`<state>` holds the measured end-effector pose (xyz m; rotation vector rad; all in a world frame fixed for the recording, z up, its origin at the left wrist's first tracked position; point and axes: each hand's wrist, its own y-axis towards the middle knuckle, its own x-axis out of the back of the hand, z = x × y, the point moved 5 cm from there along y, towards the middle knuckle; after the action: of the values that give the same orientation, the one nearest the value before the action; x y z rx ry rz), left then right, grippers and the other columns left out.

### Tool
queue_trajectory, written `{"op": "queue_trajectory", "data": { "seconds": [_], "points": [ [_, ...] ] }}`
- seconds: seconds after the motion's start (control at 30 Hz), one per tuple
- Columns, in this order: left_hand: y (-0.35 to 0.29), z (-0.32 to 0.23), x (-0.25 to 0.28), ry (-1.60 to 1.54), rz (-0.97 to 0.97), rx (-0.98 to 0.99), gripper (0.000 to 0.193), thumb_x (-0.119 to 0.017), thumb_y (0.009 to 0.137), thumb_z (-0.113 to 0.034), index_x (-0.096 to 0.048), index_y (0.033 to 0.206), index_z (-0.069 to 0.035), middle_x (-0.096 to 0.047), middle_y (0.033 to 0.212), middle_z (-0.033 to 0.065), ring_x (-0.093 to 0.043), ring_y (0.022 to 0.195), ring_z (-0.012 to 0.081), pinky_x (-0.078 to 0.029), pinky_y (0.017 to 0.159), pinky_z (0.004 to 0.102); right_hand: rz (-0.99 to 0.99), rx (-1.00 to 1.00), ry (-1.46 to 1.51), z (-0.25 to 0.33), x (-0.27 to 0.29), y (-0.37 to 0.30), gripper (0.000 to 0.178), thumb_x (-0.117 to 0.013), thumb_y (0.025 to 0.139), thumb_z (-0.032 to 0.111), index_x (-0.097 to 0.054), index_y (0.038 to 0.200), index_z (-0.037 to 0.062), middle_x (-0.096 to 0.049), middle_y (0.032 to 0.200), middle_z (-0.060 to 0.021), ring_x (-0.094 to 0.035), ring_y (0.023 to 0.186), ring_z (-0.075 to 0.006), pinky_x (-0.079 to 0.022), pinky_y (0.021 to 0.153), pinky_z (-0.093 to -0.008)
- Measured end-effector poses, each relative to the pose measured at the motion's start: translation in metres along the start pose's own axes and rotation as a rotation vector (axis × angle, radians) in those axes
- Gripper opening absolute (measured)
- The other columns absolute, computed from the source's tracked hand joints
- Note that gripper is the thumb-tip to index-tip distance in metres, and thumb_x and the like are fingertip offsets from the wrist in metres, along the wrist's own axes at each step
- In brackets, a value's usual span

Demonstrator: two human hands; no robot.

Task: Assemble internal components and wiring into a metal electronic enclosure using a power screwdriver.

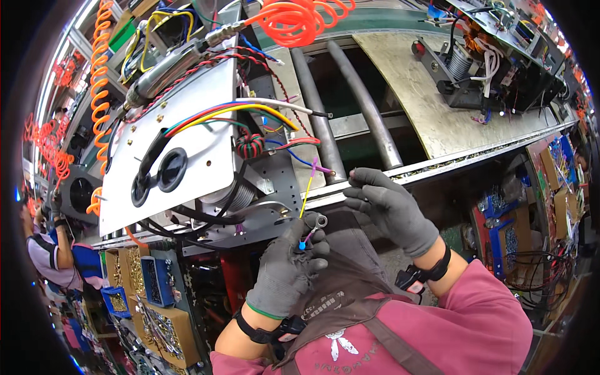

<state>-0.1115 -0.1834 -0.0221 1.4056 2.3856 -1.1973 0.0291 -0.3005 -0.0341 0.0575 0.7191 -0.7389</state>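
My left hand, in a grey glove, is closed on a small blue component with leads. A metal ring terminal stands out by its fingertips, and a thin yellow lead with a purple sleeve at its end rises above the thumb. In a matching glove, my right hand hovers at the near edge of the conveyor, fingers bent and apart, with nothing seen in it. Ahead and to the left lies a metal-cased electrical unit. From it come colored wires and a blue wire ending near the yellow lead.
A pneumatic screwdriver with a coiled orange hose lies across the unit. Conveyor rollers run between it and a wooden board carrying another open unit. Bins of fasteners stand lower left. Another person works at far left.
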Motion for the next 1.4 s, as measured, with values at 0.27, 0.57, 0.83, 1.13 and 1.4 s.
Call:
{"op": "queue_trajectory", "data": {
  "seconds": [0.27,0.57,0.83,1.13,1.4],
  "points": [
    [0.018,-0.003,-0.010,0.042,-0.055,-0.012,0.035,-0.047,0.098,-0.028,-0.054,0.121,-0.003,-0.055,0.086,0.0022,-0.054,0.069,0.0069,-0.049,0.057,0.0195,0.152,0.383,-0.431,0.001,0.003,-0.005,0.033,-0.055,0.087,-0.005,-0.051,0.119,0.0005,-0.058,0.109,-0.0105,-0.059,0.101,-0.0183,-0.050,0.088,-0.0306],
    [0.029,-0.002,-0.007,0.027,-0.078,-0.008,0.031,-0.052,0.095,-0.027,-0.058,0.114,-0.003,-0.059,0.086,0.0038,-0.057,0.067,0.0085,-0.049,0.054,0.0212,0.309,0.425,-0.280,-0.007,-0.014,0.017,0.025,-0.061,0.082,-0.008,-0.060,0.105,0.0006,-0.061,0.105,-0.0098,-0.063,0.089,-0.0154,-0.053,0.078,-0.0279],
    [0.029,-0.006,-0.011,0.133,-0.158,-0.003,0.024,-0.054,0.093,-0.027,-0.058,0.101,-0.005,-0.059,0.082,0.0033,-0.055,0.064,0.0112,-0.047,0.054,0.0244,0.380,0.775,-1.053,0.012,-0.011,0.014,0.035,-0.072,0.071,0.005,-0.066,0.105,0.0132,-0.065,0.106,-0.0085,-0.063,0.087,-0.0265,-0.052,0.073,-0.0323],
    [0.024,-0.016,-0.017,0.364,-0.100,-0.106,0.024,-0.052,0.095,-0.025,-0.061,0.095,-0.003,-0.059,0.079,0.0003,-0.053,0.064,0.0044,-0.047,0.055,0.0204,0.488,0.861,-1.162,0.021,-0.021,0.017,0.037,-0.069,0.074,0.010,-0.061,0.111,0.0105,-0.063,0.109,-0.0077,-0.063,0.086,-0.0273,-0.051,0.072,-0.0351],
    [0.029,-0.022,-0.015,0.175,-0.192,-0.016,0.022,-0.053,0.094,-0.027,-0.061,0.095,-0.007,-0.055,0.073,-0.0013,-0.048,0.055,0.0048,-0.040,0.046,0.0201,0.417,0.939,-1.114,0.017,-0.021,0.025,0.030,-0.071,0.076,0.012,-0.062,0.104,0.0110,-0.065,0.101,-0.0099,-0.064,0.081,-0.0289,-0.052,0.066,-0.0338]
  ]
}}
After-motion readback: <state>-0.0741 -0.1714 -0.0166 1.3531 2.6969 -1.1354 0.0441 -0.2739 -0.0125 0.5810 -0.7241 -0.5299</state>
